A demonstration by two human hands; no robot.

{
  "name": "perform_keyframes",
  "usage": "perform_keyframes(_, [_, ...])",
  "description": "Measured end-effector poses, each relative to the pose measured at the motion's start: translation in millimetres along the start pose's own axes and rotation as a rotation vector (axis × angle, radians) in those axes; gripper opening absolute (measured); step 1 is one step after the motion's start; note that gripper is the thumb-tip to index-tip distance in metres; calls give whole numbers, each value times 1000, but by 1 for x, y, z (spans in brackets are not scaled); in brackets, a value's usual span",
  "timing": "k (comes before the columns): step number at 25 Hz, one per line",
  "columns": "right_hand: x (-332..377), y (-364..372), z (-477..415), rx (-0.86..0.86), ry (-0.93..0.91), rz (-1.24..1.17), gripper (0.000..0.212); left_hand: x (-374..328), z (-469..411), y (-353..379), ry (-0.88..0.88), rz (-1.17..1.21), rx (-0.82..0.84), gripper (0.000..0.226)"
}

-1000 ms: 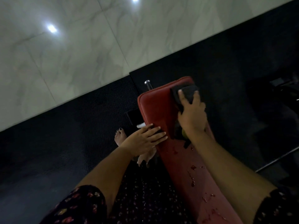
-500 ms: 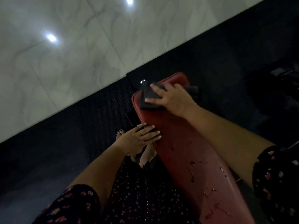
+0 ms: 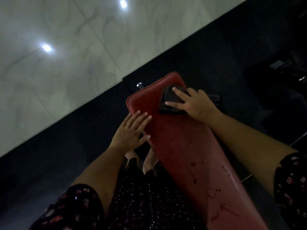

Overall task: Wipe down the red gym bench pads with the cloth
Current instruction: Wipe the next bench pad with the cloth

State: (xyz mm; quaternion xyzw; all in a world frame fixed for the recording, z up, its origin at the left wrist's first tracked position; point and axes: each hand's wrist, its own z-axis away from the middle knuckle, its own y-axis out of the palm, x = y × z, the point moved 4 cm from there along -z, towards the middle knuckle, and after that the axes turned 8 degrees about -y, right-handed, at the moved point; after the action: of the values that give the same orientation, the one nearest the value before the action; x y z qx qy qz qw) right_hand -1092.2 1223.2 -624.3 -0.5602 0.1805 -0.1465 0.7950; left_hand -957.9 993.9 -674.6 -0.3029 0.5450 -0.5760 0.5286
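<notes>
Cloth [image 3: 171,101] under the spread, pressing right hand [image 3: 196,106] has swept back across the far end of the bench pad [image 3: 179,146]; nearer droplets [image 3: 193,164] await wiping

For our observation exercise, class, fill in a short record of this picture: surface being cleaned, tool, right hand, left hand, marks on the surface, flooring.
Surface: red bench pad, long and padded
Tool: dark cloth, lying on the pad's far end
Right hand: spread flat, pressing the cloth onto the pad
Left hand: fingers straight, resting on the pad's left edge
Marks: droplets scattered on the near half
Flooring: black rubber mat under the bench, pale marble tiles beyond
</notes>
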Motion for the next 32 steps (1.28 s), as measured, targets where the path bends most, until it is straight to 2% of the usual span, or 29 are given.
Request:
perform_keyframes(3, [-12, 2, 17, 77, 493, -243, 76, 8, -65, -23, 108, -28, 171, 112])
perform_keyframes(5, [0, 8, 23, 155, 858, -527, 81, 19, -97, -34, 168, -90, 328, 133])
perform_keyframes(6, [12, 5, 25, 161, 981, -618, 81, 25, -107, -38, 199, -129, 364, 139])
perform_keyframes(7, [27, 1, 25, 152, 1023, -642, 81, 29, -112, -39, 238, -179, 377, 141])
perform_keyframes(9, [56, -6, 23, 147, 902, -560, 83, 32, -114, -35, 286, -248, 387, 141])
perform_keyframes(11, [73, -7, 24, 134, 617, -453, 85, 29, -113, -31, 288, -276, 383, 139])
perform_keyframes(13, [61, -6, 26, 126, 427, -380, 82, 28, -112, -30, 277, -295, 366, 138])
perform_keyframes(15, [35, -2, 28, 121, 494, -306, 77, 29, -110, -32, 268, -268, 369, 137])
perform_keyframes(18, [17, 4, 37, 229, 947, -533, 80, 31, -112, -32, 296, -278, 371, 138])
perform_keyframes(20, [38, -2, 32, 274, 1088, -629, 84, 33, -114, -35, 353, -319, 361, 139])
perform_keyframes(22, [81, -14, 19, 264, 987, -571, 86, 36, -115, -37, 407, -352, 369, 137])
perform_keyframes(25, [170, -27, 1, 128, 763, -465, 80, 39, -119, -41, 537, -438, 400, 136])
perform_keyframes(28, [229, -29, -14, 109, 533, -354, 69, 34, -122, -48, 676, -551, 316, 130])
perform_keyframes(30, [221, -30, -17, 67, 527, -346, 62, 23, -124, -52, 778, -588, 350, 123])
perform_keyframes(32, [201, -34, -14, 60, 677, -387, 58, 15, -123, -55, 806, -620, 413, 120])
